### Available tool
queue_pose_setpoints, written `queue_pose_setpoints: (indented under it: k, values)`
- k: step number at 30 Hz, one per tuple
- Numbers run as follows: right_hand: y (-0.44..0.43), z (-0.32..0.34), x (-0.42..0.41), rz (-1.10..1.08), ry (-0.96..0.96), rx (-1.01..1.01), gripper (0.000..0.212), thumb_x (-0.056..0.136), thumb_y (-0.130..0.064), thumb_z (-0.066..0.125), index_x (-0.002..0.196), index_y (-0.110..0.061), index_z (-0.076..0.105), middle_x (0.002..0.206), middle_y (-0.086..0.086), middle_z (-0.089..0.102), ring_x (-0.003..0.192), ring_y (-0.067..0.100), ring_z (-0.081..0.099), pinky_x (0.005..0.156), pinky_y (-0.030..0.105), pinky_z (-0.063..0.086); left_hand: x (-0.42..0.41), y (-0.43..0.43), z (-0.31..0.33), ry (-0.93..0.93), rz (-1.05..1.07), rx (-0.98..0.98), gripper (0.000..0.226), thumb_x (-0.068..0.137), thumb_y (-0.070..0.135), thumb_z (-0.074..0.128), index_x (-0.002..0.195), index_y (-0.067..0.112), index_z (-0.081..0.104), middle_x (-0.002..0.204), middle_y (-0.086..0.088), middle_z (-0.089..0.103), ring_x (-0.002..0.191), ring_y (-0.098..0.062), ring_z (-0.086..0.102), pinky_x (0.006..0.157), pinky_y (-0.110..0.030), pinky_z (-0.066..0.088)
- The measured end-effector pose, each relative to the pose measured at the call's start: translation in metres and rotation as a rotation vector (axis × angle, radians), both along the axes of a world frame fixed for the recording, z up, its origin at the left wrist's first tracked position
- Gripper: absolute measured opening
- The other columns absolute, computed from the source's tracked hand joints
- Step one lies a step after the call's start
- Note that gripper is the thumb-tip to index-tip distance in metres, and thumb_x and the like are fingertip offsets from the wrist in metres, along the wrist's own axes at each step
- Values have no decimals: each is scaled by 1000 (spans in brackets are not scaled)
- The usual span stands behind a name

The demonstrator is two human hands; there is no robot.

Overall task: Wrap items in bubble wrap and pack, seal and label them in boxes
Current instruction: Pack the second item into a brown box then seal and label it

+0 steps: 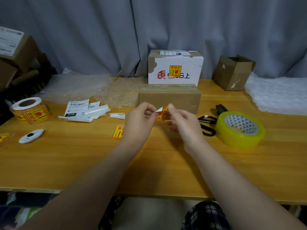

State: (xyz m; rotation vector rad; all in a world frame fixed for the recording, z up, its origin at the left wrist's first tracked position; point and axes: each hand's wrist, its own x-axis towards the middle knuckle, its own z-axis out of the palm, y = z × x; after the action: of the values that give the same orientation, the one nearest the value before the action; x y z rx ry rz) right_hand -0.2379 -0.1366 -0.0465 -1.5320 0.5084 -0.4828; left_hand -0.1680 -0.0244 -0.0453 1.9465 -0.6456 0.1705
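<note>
**Pinching a fragile sticker, both hands**

I see the left hand (141, 117) and right hand (182, 122) both pinching one yellow sticker (162, 114). Its white backing (158, 109) is curled off at a corner. It's held above the table (149, 163), just in front of the closed brown box (169, 97). White box (186, 67) behind that. Second sticker (117, 132) flat by the left wrist. Scissors (207, 126) and tape roll (240, 130) right, label roll (29, 112) far left.

Yellow-red fragile sticker (161, 113) half-peeled from white backing, sealed brown box (169, 98) behind
</note>
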Motion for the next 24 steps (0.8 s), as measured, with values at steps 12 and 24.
queue_pose_setpoints:
  k: [12,24]
  values:
    - [-27,-9,35,-50,-33,-172,11,92,-14,62,81,-15,63,75,2,64,63,10,58,59,20,48,38,-23,9,-238,77,226,8,88,33,63,84,28,58,100,12,52,104,-13,45,91,-32,32]
    - [-45,-22,64,-213,15,-428,23,88,-32,67,73,-15,63,66,-5,61,63,10,57,59,23,44,71,-41,-8,-352,70,286,11,85,32,65,80,24,60,132,6,46,131,-11,35,115,-38,-5]
